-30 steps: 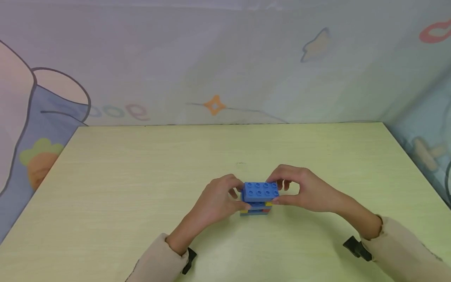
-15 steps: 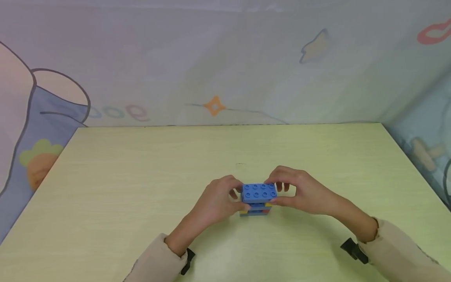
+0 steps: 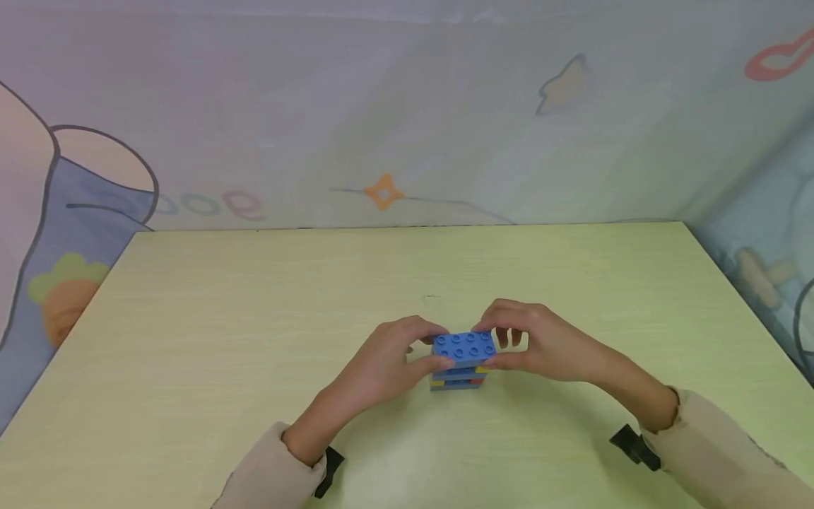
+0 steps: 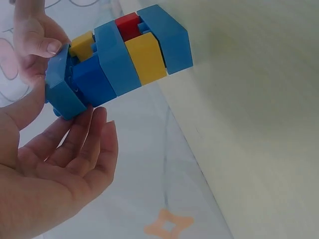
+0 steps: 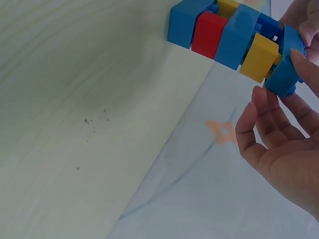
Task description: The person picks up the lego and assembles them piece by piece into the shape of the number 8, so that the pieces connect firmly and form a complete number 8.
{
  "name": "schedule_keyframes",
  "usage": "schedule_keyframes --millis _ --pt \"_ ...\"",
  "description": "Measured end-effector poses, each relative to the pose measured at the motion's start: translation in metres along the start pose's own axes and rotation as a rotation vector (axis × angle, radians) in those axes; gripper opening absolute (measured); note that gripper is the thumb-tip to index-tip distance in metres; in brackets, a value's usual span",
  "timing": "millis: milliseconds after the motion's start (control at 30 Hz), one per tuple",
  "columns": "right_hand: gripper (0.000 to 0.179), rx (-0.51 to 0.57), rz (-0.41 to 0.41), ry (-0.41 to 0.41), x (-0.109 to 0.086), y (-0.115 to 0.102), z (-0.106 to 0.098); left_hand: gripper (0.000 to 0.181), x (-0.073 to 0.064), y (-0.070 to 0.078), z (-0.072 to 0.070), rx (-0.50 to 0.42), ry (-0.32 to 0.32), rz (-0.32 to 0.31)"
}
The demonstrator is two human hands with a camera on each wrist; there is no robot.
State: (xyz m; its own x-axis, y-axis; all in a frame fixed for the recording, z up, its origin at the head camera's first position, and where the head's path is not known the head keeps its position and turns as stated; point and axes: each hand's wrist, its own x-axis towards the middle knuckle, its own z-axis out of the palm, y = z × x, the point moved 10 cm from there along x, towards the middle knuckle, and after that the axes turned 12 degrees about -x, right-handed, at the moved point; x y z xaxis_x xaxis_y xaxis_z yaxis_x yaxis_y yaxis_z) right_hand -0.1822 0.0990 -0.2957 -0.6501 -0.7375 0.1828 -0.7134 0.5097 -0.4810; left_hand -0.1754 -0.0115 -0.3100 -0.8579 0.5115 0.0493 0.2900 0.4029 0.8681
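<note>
A long blue toy building brick (image 3: 463,348) with rows of studs tops a small stack of bricks. My left hand (image 3: 384,367) pinches its left end, thumb in front and fingers behind. At the other end, my right hand (image 3: 550,346) holds the same brick between thumb and fingers. Below it in the left wrist view come a short blue brick (image 4: 93,80) beside a yellow one, a long blue brick (image 4: 118,62), a yellow brick (image 4: 146,59) beside a red brick (image 4: 128,26), and a long blue base brick (image 4: 172,45). A thin gap shows under the top brick.
The stack stands on a pale wooden table (image 3: 254,318). A printed cloth (image 3: 286,106) hangs behind the far edge, with more cloth at both sides. Black straps (image 3: 636,447) show at the sleeve cuffs.
My left thumb and fingers have moved up and inward from the stack's left side onto the top brick. The top brick has shifted slightly left, with my right hand still holding it.
</note>
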Motion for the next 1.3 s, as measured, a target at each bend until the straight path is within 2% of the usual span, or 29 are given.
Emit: schedule_keyframes --millis 400,667,833,867,1067,1100,1300 --pt "0.029 -0.050 -0.029 0.109 -0.006 -0.007 -0.001 0.028 -0.001 -0.001 0.003 -0.014 -0.002 0.009" --pt "0.032 0.003 -0.063 0.172 -0.012 -0.002 0.001 0.026 0.000 -0.002 0.009 0.018 -0.039 -0.024" --pt "0.032 -0.010 -0.074 0.177 -0.012 -0.002 0.002 0.026 -0.002 0.000 0.008 0.026 -0.024 0.001" --pt "0.033 -0.013 -0.075 0.177 -0.012 -0.002 0.002 0.028 0.000 -0.009 0.011 0.029 -0.018 0.029" --pt "0.033 -0.006 -0.100 0.189 -0.012 -0.003 0.001 0.030 0.000 -0.006 0.009 0.041 -0.008 0.041" --pt "0.033 -0.002 -0.112 0.194 -0.013 -0.004 0.001 0.028 -0.002 0.004 0.006 0.040 -0.009 0.015" --pt "0.036 0.029 -0.158 0.231 -0.015 -0.004 0.000 0.027 -0.001 0.003 0.007 0.057 0.000 0.009"
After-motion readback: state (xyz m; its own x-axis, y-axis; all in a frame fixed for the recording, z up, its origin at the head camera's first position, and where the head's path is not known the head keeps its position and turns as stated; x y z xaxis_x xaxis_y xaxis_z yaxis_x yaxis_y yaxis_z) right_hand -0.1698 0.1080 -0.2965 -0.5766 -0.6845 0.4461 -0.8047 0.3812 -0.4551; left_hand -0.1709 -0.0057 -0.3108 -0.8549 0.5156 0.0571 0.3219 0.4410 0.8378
